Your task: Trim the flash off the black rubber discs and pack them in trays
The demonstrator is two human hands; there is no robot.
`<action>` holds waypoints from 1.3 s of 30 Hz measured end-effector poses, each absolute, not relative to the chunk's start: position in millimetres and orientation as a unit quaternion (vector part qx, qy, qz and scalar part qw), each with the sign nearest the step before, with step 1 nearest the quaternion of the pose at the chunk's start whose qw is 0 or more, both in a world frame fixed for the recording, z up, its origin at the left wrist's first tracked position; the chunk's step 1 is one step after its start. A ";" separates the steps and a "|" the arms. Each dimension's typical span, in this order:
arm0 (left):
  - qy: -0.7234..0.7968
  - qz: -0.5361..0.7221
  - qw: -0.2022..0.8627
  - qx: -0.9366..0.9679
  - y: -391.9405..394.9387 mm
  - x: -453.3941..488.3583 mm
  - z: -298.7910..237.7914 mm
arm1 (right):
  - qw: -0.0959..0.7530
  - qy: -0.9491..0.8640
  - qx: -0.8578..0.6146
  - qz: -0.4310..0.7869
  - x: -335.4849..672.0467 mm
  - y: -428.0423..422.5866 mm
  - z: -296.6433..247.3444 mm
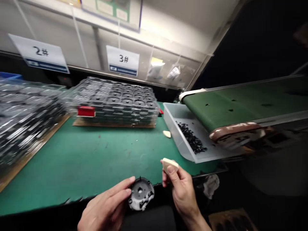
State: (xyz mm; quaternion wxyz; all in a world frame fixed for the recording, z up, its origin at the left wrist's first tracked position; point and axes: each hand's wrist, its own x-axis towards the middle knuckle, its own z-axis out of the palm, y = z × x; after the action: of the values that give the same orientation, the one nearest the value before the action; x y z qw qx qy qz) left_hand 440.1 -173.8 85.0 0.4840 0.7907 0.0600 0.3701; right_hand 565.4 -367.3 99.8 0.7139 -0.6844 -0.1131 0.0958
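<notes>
My left hand [108, 203] is closed on a round black plastic part [141, 189] with a hole in its middle and a whitish patch along its lower edge. The part is held just in front of the table's near edge. To the right of it, my right hand [181, 189] pinches a flat cream-coloured pad [170, 165] between thumb and fingers. Pad and black part are apart. Farther back on the green table [115, 154] lies another cream pad [166, 134], beside the translucent bin.
Stacked clear trays [115, 99] of round black parts stand at the back, with a red clip [86, 111] in front. More trays [29, 118] are stacked at left. A translucent bin [178, 138] holds small black pieces [192, 141] below a green conveyor belt [240, 102].
</notes>
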 end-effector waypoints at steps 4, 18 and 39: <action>-0.056 0.451 0.327 0.828 -156.2 428.5 82.4 | 0.693 -0.127 -0.702 0.102 552.5 -368.6 99.1; -0.121 0.363 0.351 0.854 -138.6 399.6 88.8 | 0.437 -0.529 -0.726 -0.053 517.8 -359.1 119.5; 0.198 0.029 0.833 0.516 -173.5 411.1 90.0 | 0.713 -0.151 -0.573 0.375 499.0 -332.6 106.6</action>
State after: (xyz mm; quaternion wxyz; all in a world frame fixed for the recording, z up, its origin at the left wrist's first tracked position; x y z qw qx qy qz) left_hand 411.1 -173.5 90.0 0.8327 0.5161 0.1985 0.0294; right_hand 499.0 -332.6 106.6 0.7128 -0.5729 -0.1513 0.3752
